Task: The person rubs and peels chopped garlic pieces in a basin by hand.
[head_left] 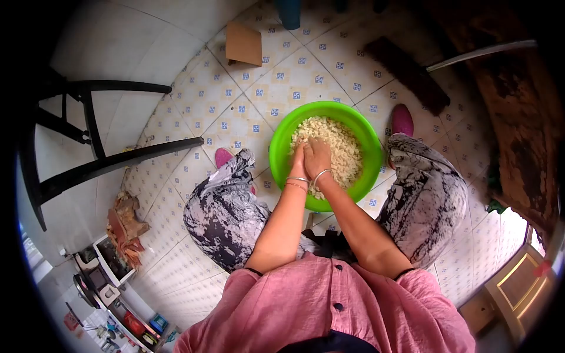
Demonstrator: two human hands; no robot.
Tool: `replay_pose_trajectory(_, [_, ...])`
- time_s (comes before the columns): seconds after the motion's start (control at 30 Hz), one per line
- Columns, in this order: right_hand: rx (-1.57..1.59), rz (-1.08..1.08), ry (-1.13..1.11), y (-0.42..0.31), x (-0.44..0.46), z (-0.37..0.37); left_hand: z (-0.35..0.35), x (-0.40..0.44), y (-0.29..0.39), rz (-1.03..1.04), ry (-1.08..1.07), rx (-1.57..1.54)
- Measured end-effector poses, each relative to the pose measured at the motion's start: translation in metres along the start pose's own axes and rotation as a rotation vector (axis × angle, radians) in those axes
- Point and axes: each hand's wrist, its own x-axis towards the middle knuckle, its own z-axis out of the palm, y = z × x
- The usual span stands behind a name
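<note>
A round bright green basin point(369, 132) stands on the tiled floor between my feet. Pale, crumbly pieces point(346, 154) fill its bottom. Both of my hands are inside the basin, side by side and touching each other. My left hand point(299, 157) is at the left of the pair, edge-on, its fingertips down at the pieces. Against it lies my right hand point(318, 154), back upward, with its fingers reaching into the pieces. The fingers are partly hidden, and whether either hand grips any pieces cannot be made out.
A black metal frame point(97, 123) lies at the left. A brown cardboard piece point(243, 45) and a dark broom head point(407, 75) with a metal handle point(479, 54) are ahead. Dark wooden furniture point(512, 88) stands at the right, and a cluttered shelf point(120, 312) at lower left.
</note>
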Motion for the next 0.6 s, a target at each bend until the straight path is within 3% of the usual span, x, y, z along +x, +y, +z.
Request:
replay_pose_trajectory(0.1, [0.21,0.043,-0.111,0.003,0.006,-0.026,0.001,0.0,-0.011,-0.133,-0.047,0.022])
replay_pose_trajectory(0.13, [0.293,0.158,-0.189,0.008,0.008,-0.03,0.03,-0.026,-0.005,-0.079,0.027,0.146])
replay_pose_trajectory(0.17, [0.299,0.154,-0.183,0.01,0.009,-0.031,0.033,-0.031,-0.007,-0.075,0.023,0.153])
replay_pose_trajectory(0.27, [0.427,0.415,-0.177,0.011,0.01,-0.033,0.035,-0.045,-0.011,-0.151,0.019,0.173])
replay_pose_trajectory(0.43, [0.318,0.193,-0.167,-0.011,-0.015,-0.039,0.044,-0.063,0.014,-0.209,0.007,0.101])
replay_pose_trajectory(0.5, [0.319,0.115,-0.146,-0.026,-0.02,-0.049,0.021,-0.043,0.007,-0.08,-0.133,0.094])
replay_pose_trajectory(0.57, [0.262,0.043,-0.056,-0.01,-0.025,-0.025,-0.024,0.01,-0.027,0.084,-0.295,-0.21])
replay_pose_trajectory(0.6, [0.302,0.102,-0.063,-0.002,-0.021,-0.021,-0.012,-0.004,-0.016,-0.052,-0.272,-0.123])
